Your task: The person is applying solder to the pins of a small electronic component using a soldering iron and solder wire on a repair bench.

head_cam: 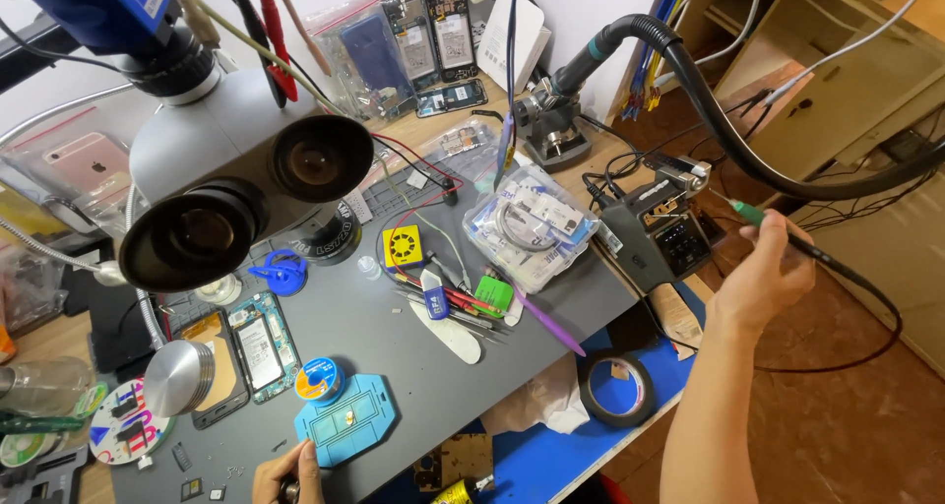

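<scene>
My left hand (287, 472) sat at the near edge of the grey work mat (394, 337), fingers curled shut around a small dark part I couldn't make out, just beside the blue holding fixture (345, 423). A spool of solder wire (318, 378) lay right behind that fixture, with an opened phone (261, 345) a little further left. My right hand (766, 268) was stretched well out past the bench edge, thumb and fingers pinched on the green-handled soldering iron (763, 219), its tip pointing toward the soldering station (658, 230). I judged I was at the point of taking up the iron at its stand, soldering not yet begun. The next move called for carrying the hot tip across without snagging its black cable (866, 297), and steadying the fixture.
</scene>
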